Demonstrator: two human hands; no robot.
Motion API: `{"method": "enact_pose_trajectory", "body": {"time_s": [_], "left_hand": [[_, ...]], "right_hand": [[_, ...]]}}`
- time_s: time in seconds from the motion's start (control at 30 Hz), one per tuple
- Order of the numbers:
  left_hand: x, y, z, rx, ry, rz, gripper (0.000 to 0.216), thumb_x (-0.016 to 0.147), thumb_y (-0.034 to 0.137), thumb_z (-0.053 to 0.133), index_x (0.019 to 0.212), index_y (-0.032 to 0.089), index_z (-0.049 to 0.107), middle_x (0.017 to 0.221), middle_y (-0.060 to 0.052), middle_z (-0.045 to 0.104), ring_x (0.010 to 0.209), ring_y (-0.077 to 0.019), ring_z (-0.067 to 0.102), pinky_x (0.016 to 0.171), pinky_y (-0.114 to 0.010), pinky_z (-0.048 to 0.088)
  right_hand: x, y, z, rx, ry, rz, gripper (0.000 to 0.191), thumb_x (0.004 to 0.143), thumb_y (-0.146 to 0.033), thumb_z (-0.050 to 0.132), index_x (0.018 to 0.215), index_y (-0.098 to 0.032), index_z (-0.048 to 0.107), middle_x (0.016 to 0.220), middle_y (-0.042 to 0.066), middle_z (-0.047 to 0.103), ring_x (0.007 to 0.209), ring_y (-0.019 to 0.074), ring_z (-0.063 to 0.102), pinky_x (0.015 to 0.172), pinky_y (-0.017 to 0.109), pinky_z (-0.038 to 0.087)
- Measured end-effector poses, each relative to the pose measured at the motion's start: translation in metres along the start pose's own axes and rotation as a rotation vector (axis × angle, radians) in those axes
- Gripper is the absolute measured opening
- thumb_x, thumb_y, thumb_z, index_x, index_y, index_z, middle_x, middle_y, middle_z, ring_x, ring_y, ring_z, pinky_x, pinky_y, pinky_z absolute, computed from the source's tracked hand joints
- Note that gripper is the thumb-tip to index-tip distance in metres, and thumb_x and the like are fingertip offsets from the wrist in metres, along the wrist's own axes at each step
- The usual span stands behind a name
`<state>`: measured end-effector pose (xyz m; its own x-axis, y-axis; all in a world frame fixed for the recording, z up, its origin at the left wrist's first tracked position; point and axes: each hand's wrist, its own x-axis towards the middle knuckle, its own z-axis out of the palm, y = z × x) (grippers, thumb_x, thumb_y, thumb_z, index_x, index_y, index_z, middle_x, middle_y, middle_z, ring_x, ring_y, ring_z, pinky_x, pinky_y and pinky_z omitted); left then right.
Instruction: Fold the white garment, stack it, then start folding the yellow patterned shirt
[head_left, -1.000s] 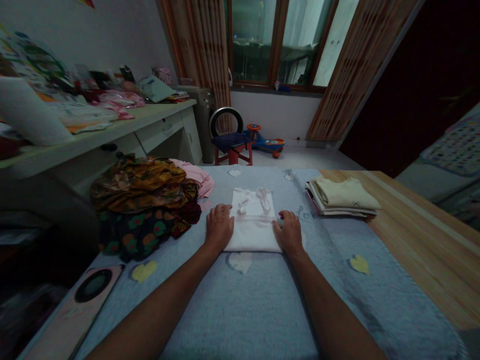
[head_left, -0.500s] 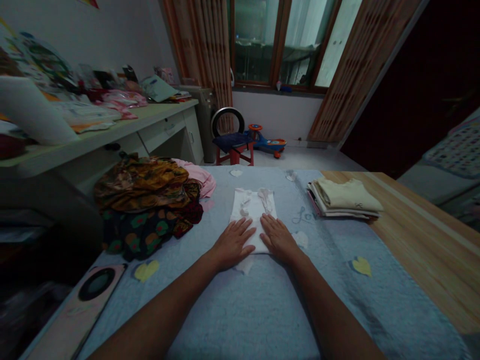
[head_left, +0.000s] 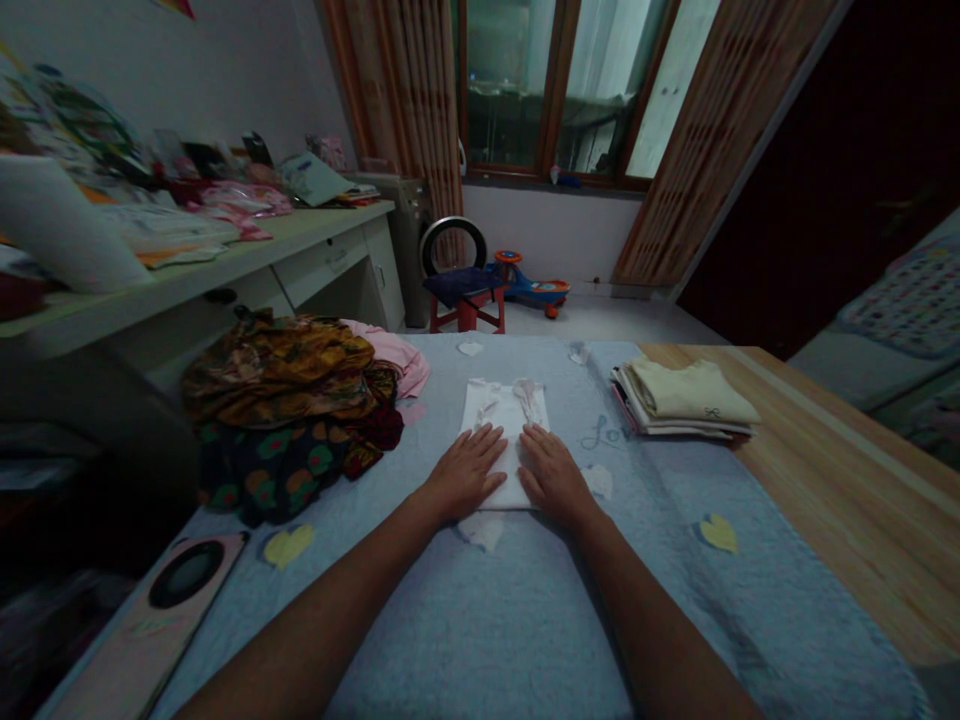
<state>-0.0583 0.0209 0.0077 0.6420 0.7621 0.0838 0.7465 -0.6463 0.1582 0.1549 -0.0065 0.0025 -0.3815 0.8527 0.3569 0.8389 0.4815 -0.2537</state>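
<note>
A white folded garment lies flat on the blue blanket, with ruffled or lacy bits along its far part. My left hand rests palm down on its left side, fingers stretched out. On the right side my right hand presses flat in the same way, fingers extended. A strip of white cloth shows between the two hands. Both palms hide the near corners of the garment, and its exact kind cannot be made out.
A heap of patterned clothes sits at the left, a pink cloth behind it. Folded clothes are stacked at the right, near bare wood. A pink object with a black ring lies near left. Beyond stands a stool.
My left hand has shifted slightly to the left across the white garment. My right hand stays nearly in place, and the whole view has moved a little.
</note>
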Motion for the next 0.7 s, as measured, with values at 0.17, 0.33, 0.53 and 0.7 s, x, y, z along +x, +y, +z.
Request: {"method": "enact_pose_trajectory", "body": {"time_s": [0.17,0.33,0.53,0.7], "left_hand": [[0.001,-0.005,0.009,-0.012,-0.001,-0.007,0.059,0.099,0.051,0.035,0.152,0.025,0.033,0.162,-0.008,0.025,0.151,-0.0230,0.019,0.121,-0.046,0.018],[-0.001,-0.003,0.006,-0.027,0.015,0.009,0.058,0.099,0.049,0.038,0.150,0.022,0.036,0.161,-0.010,0.029,0.149,-0.0241,0.023,0.119,-0.047,0.021],[-0.002,-0.008,0.006,-0.003,0.279,-0.190,0.047,0.100,0.029,0.033,0.144,0.014,0.043,0.151,-0.014,0.045,0.144,-0.0243,0.035,0.119,-0.045,0.024],[0.013,-0.019,0.009,0.031,0.262,-0.351,0.046,0.096,0.025,0.039,0.140,0.014,0.044,0.148,-0.016,0.048,0.143,-0.0287,0.036,0.117,-0.050,0.027]], "right_hand": [[0.000,0.000,0.003,-0.010,-0.107,0.047,0.052,0.093,-0.025,0.050,0.143,-0.010,0.046,0.151,0.018,0.044,0.142,0.0263,0.038,0.117,0.048,0.031],[0.000,0.000,0.002,-0.014,-0.132,0.056,0.053,0.093,-0.024,0.050,0.144,-0.011,0.045,0.152,0.018,0.041,0.142,0.0262,0.037,0.117,0.048,0.029],[-0.002,0.001,0.004,0.015,-0.103,0.048,0.053,0.092,-0.024,0.051,0.143,-0.012,0.045,0.152,0.018,0.042,0.142,0.0263,0.037,0.117,0.048,0.030],[-0.002,0.005,0.006,0.056,-0.036,0.009,0.050,0.090,-0.026,0.054,0.137,-0.009,0.049,0.151,0.021,0.041,0.141,0.0279,0.036,0.115,0.047,0.034]]}}
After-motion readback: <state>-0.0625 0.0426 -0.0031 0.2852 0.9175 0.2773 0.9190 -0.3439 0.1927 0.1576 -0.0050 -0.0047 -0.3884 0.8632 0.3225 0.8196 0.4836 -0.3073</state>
